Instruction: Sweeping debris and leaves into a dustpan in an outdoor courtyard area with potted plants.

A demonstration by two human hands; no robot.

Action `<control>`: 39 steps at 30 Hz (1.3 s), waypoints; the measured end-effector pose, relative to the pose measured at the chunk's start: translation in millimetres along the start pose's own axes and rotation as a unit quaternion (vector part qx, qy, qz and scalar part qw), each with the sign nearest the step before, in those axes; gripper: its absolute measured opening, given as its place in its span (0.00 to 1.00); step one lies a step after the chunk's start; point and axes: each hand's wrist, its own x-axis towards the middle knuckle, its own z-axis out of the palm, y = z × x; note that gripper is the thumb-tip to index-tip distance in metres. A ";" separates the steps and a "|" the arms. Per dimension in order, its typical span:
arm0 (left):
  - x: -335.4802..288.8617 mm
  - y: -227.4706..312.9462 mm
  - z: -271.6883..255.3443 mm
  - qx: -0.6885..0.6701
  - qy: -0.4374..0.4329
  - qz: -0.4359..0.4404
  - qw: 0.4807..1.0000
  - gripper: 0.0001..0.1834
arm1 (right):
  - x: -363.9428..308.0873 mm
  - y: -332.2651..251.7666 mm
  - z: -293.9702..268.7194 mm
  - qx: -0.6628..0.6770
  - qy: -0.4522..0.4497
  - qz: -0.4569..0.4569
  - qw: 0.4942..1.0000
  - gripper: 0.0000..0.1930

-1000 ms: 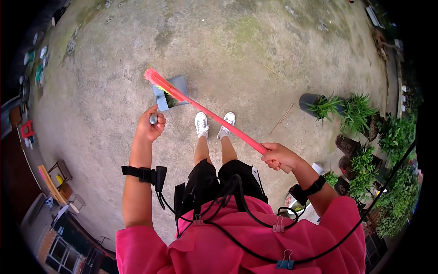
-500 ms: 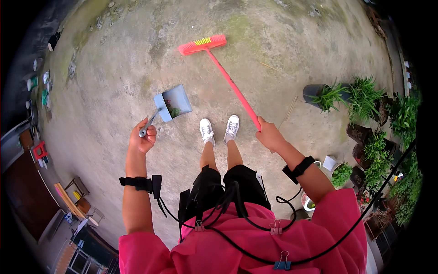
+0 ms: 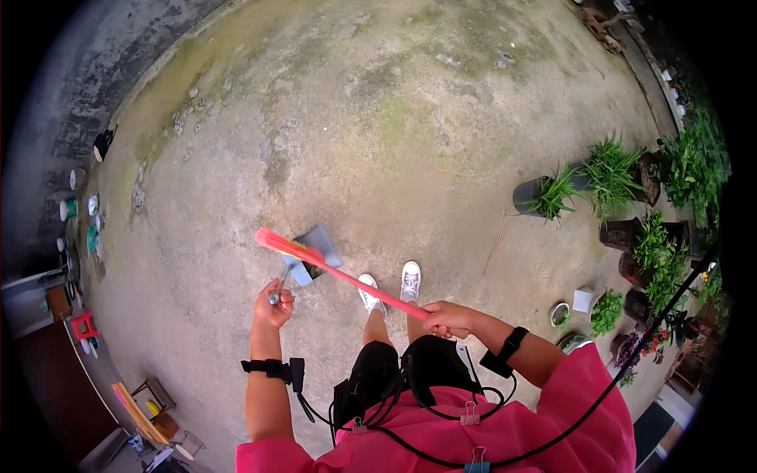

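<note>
My left hand (image 3: 274, 305) is closed round the grey handle of a blue-grey dustpan (image 3: 322, 240). The pan is in front of my feet, left of centre, with its inside partly hidden by the broom. My right hand (image 3: 448, 318) grips the end of the long red stick of a broom (image 3: 355, 282). That stick slants up to the left across my shoes. The broom's head, with red and yellow bristles, is over the dustpan's left part, and its far end reaches past the pan. Whether head and pan touch, I cannot tell.
Potted plants (image 3: 611, 177) line the right side of the concrete floor (image 3: 355, 158). A small white pot (image 3: 559, 315) stands nearer. At the left are a red stool (image 3: 85, 325) and a wooden chair (image 3: 150, 410). A dark wall (image 3: 87, 87) rises at the far left.
The broom has swung in from the far floor, leftward and nearer, so its head is over the dustpan. My right hand has come inward. The view has shifted, showing more far floor.
</note>
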 end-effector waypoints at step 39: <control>-1.0 107.9 178.6 0.073 -0.299 -0.155 0.939 0.20 | -124.0 -68.3 -87.5 0.067 0.389 -0.226 0.891 0.07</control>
